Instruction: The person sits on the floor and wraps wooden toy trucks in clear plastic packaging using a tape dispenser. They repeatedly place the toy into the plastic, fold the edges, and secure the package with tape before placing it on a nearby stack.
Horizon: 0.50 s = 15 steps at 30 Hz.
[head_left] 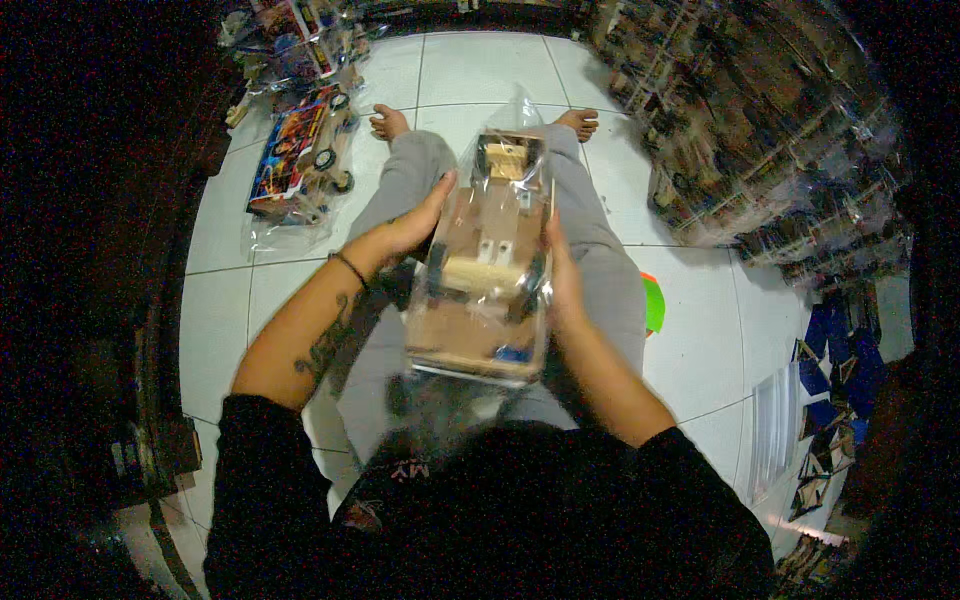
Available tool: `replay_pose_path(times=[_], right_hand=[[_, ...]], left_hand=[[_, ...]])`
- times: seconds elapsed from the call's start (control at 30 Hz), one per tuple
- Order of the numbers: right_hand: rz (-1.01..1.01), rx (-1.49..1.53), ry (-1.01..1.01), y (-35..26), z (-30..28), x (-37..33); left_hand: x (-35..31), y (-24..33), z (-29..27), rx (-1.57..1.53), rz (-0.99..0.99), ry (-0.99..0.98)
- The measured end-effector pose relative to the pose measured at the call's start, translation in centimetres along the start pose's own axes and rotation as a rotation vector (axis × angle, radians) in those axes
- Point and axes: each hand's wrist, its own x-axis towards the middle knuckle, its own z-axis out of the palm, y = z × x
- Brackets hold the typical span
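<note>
Between my two hands is a wooden toy truck (480,270) wrapped in a clear plastic bag (520,115). Its underside faces up, showing pale axle blocks and dark wheels, slightly blurred. My left hand (425,212) presses along its left side, with the fingers partly hidden behind it. Along the right side my right hand (564,275) grips it, its fingers mostly out of sight. The truck is held above my lap, over my grey trousers (600,240).
Left on the white tiled floor (480,75) lies another bagged toy truck (300,155) with a colourful printed panel. Many bagged wooden toys (740,140) are piled at the right. Nearby are a green and orange piece (653,303), clear plastic bags (775,430) and blue pieces (820,350).
</note>
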Motion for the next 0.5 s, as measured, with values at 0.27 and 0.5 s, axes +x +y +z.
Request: replay_pose_path(times=[0.27, 0.5], right_hand=[[0.233, -0.055, 0.120, -5.4, 0.7, 3.0], [0.184, -0.105, 0.024, -3.2, -2.0, -0.5]], left_hand=[[-10.7, 2.5, 10.6, -1.001, 0.186, 0.249], [-11.2, 3.3, 10.0, -0.964, 0.062, 0.242]])
